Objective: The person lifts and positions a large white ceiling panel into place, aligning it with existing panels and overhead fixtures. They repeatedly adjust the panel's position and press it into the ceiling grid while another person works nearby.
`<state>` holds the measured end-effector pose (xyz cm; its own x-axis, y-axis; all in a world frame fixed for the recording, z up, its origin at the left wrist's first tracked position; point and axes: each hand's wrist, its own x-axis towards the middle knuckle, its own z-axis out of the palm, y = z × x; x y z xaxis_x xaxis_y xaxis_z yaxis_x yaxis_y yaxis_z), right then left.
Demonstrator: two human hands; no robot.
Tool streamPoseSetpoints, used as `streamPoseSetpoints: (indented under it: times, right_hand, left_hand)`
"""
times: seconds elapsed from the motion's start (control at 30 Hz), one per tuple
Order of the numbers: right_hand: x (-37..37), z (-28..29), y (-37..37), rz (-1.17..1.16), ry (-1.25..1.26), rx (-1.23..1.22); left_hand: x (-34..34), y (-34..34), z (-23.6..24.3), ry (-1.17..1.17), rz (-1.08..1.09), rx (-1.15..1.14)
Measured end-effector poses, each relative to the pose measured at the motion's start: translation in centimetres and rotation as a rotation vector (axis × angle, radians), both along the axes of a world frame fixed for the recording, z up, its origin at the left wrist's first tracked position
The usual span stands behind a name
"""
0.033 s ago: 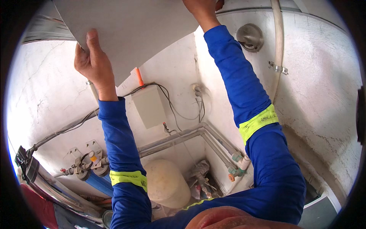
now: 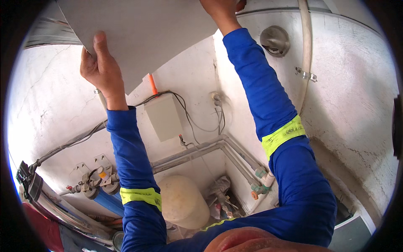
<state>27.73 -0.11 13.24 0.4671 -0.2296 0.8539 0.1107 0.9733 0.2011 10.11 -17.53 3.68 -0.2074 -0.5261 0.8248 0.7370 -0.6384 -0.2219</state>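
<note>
A flat, pale grey panel [image 2: 138, 35] is held up overhead, its top running out of view. My left hand [image 2: 102, 69] is closed on the panel's left edge, the thumb lying along the face towards me and the fingers mostly behind it. At the top of the view, my right hand [image 2: 221, 11] is raised beside the panel's right side. The frame's edge cuts that hand off, so its grip is hidden; a dark fingertip-like shape shows at its right. Below the panel's lower corner, a cream box [image 2: 163, 117] hangs on the wall.
Grey pipes [image 2: 189, 154] cross the corner to green-jointed valves [image 2: 261, 187]. A rounded cream tank [image 2: 180, 201] stands below, with blue filter housings [image 2: 108, 200] at its left. Cables [image 2: 79, 137] run along the wall. A metal vent cover [image 2: 275, 41] and vertical pipe [image 2: 306, 50] are at right.
Both my hands and the panel have shifted very slightly to the left. The left hand's grip looks the same.
</note>
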Motion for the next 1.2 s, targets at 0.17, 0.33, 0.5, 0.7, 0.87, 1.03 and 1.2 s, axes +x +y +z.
streamPoseSetpoints:
  times: [0.17,0.33,0.5,0.7,0.87,1.03,1.2]
  right_hand:
    - [-1.9,0.0,-0.2,0.159,-0.027,-0.133]
    - [-3.6,-1.5,-0.4,0.17,-0.119,-0.157]
    - [-4.5,-2.8,-0.9,0.227,-0.162,-0.162]
    - [-3.5,-2.9,-0.6,0.144,-0.089,-0.103]
    - [-2.6,-2.4,-0.3,0.089,-0.045,-0.07]
    - [-1.6,-1.9,1.0,0.029,-0.024,0.006]
    - [0.5,-2.5,3.7,0.028,-0.064,-0.04]
  left_hand:
    - [-0.6,-1.1,0.8,0.017,0.134,-0.06]
    - [-0.3,-2.5,-1.4,-0.084,0.184,-0.067]
    - [0.1,-3.7,-1.9,-0.128,0.26,-0.105]
    - [-1.3,-4.0,-0.3,-0.041,0.188,-0.18]
    - [-1.5,-3.0,0.2,0.009,0.131,-0.158]
    - [-1.7,-1.2,-0.5,-0.007,0.054,-0.17]
    - [-2.9,0.9,-0.9,-0.112,0.059,-0.276]
